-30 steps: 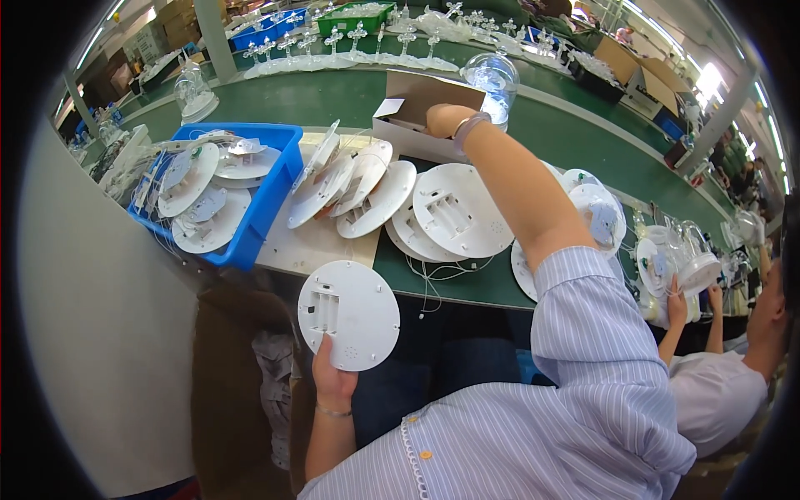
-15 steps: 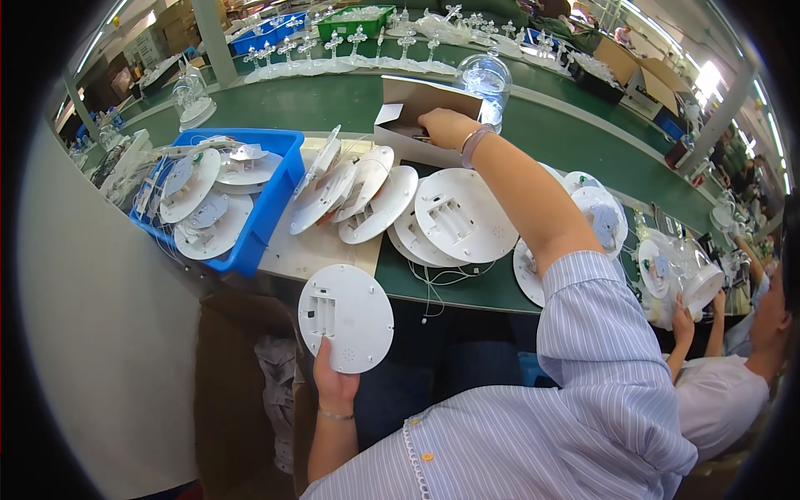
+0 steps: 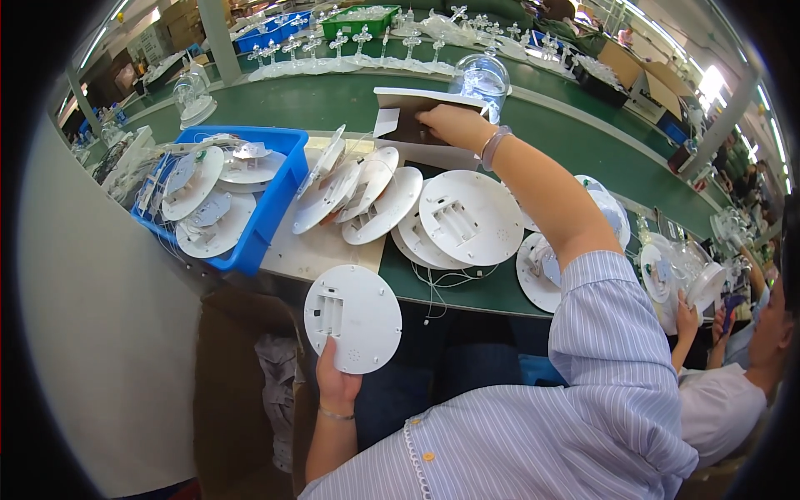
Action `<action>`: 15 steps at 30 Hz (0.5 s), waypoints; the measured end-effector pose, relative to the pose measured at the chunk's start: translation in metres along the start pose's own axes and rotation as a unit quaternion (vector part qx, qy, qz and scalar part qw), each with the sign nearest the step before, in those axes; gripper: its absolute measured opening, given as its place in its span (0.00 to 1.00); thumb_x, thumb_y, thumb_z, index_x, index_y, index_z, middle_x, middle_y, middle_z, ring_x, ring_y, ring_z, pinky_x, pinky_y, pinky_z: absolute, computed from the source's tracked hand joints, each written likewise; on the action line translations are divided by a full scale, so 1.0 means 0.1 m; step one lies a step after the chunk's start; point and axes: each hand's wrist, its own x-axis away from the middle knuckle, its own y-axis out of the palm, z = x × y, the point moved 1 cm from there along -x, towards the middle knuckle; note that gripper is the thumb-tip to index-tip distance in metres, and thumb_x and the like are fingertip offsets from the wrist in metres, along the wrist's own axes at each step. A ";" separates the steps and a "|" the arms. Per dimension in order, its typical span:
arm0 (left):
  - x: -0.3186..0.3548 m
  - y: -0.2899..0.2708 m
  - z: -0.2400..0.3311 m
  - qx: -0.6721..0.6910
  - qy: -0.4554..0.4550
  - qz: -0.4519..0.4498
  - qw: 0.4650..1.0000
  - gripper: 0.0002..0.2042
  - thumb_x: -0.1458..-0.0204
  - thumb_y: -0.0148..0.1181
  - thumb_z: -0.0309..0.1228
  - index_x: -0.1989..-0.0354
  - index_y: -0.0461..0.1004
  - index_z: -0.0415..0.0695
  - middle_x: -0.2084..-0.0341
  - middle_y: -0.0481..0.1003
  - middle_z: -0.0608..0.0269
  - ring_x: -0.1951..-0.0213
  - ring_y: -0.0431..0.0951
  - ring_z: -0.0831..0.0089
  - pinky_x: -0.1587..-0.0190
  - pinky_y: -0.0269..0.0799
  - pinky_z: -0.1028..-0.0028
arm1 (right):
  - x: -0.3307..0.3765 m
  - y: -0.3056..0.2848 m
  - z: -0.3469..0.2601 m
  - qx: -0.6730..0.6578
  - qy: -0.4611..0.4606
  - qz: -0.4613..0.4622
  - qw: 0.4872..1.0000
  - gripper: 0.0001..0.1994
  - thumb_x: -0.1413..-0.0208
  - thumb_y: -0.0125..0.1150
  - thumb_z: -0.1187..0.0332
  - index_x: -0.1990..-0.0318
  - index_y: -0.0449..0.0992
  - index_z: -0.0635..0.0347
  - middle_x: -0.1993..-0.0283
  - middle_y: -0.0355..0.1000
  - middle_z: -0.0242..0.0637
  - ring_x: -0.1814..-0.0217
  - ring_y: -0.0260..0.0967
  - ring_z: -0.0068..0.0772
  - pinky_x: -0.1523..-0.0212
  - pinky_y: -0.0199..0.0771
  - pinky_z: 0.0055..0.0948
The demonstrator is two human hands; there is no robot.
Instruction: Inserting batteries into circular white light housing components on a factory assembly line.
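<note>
Low in front of me, my left hand [image 3: 338, 387] grips the lower edge of a round white plastic base [image 3: 367, 321], its flat side with the battery slots facing up. The thumb lies on the face; the other fingers are behind it. My right hand [image 3: 454, 127] reaches into an open cardboard box [image 3: 427, 153] on the bench. Its fingers are curled, with the tips hidden inside, so whatever they hold cannot be seen. Several similar white bases [image 3: 472, 218] lean and overlap between the box and me, thin white wires hanging from them.
A blue bin [image 3: 292, 179] at left holds more bases with wiring. Behind the box stands a clear dome [image 3: 483, 82]. Clear cross-shaped ornaments [image 3: 361, 40] line the far side of the green bench [image 3: 300, 104]. At right, a co-worker's hand [image 3: 687, 317] holds a clear dome-shaped part.
The base in my left hand has shifted slightly right. My right hand remains in the box, which has tilted a little, and its forearm has swung right. The co-worker's hands have moved.
</note>
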 end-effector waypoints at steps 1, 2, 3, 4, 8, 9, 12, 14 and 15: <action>0.00 0.00 0.00 0.003 -0.002 0.002 1.000 0.21 0.47 0.39 0.31 0.45 0.49 0.40 0.47 0.57 0.57 0.47 0.59 0.63 0.45 0.53 0.66 | 0.01 -0.05 -0.04 0.000 -0.001 -0.001 1.000 0.14 0.56 0.49 0.76 0.58 0.68 0.61 0.66 0.69 0.46 0.64 0.66 0.45 0.63 0.67 0.33; 0.01 -0.01 -0.01 0.004 -0.002 0.003 1.000 0.21 0.47 0.39 0.31 0.45 0.49 0.40 0.47 0.57 0.57 0.47 0.59 0.63 0.45 0.53 0.66 | 0.02 -0.08 -0.07 -0.003 -0.004 0.002 1.000 0.14 0.55 0.49 0.75 0.58 0.67 0.61 0.66 0.69 0.46 0.65 0.66 0.45 0.64 0.67 0.34; 0.00 0.00 -0.01 0.002 -0.002 0.005 1.000 0.21 0.48 0.39 0.31 0.45 0.49 0.40 0.47 0.57 0.57 0.47 0.59 0.63 0.46 0.54 0.67 | 0.03 -0.10 -0.07 -0.005 -0.006 0.006 1.000 0.13 0.55 0.49 0.74 0.58 0.67 0.61 0.66 0.69 0.46 0.66 0.67 0.45 0.65 0.67 0.34; 0.00 0.00 -0.01 0.000 -0.002 0.006 1.000 0.21 0.48 0.40 0.30 0.45 0.49 0.40 0.48 0.57 0.57 0.47 0.59 0.63 0.46 0.54 0.67 | 0.03 -0.10 -0.06 -0.005 -0.005 0.007 1.000 0.13 0.55 0.49 0.74 0.58 0.67 0.61 0.66 0.69 0.46 0.66 0.67 0.45 0.65 0.67 0.34; 0.00 -0.01 0.00 -0.012 0.001 0.012 1.000 0.21 0.48 0.40 0.29 0.45 0.49 0.39 0.48 0.57 0.56 0.47 0.59 0.63 0.46 0.54 0.67 | 0.12 -0.24 -0.22 0.134 -0.124 0.089 0.979 0.14 0.55 0.45 0.74 0.57 0.65 0.60 0.73 0.69 0.41 0.70 0.69 0.38 0.69 0.70 0.30; -0.02 0.01 -0.01 -0.021 -0.004 0.012 1.000 0.21 0.48 0.40 0.29 0.45 0.49 0.38 0.48 0.57 0.56 0.47 0.59 0.63 0.46 0.54 0.67 | 0.10 -0.20 -0.18 0.152 -0.172 0.123 0.965 0.14 0.55 0.44 0.74 0.57 0.64 0.59 0.74 0.68 0.39 0.72 0.69 0.36 0.71 0.70 0.29; -0.03 0.08 0.01 -0.052 -0.010 0.012 0.999 0.21 0.47 0.39 0.31 0.45 0.49 0.39 0.47 0.57 0.56 0.47 0.58 0.63 0.45 0.53 0.67 | 0.00 -0.13 -0.16 0.054 -0.109 0.173 0.977 0.14 0.51 0.46 0.69 0.56 0.64 0.59 0.70 0.69 0.41 0.71 0.69 0.39 0.73 0.69 0.30; -0.02 0.19 0.04 -0.078 -0.016 0.000 0.997 0.21 0.47 0.38 0.33 0.45 0.49 0.39 0.47 0.57 0.56 0.46 0.58 0.64 0.46 0.54 0.67 | 0.01 -0.22 -0.21 -0.124 -0.025 0.231 0.965 0.12 0.52 0.51 0.68 0.59 0.67 0.61 0.76 0.69 0.40 0.78 0.67 0.33 0.77 0.66 0.25; -0.01 0.25 0.05 -0.076 -0.016 0.002 0.997 0.21 0.47 0.38 0.33 0.45 0.49 0.39 0.47 0.57 0.56 0.46 0.58 0.64 0.46 0.54 0.67 | -0.02 -0.24 -0.20 -0.238 0.021 0.246 0.939 0.12 0.54 0.54 0.69 0.60 0.68 0.61 0.78 0.68 0.39 0.80 0.66 0.29 0.78 0.65 0.24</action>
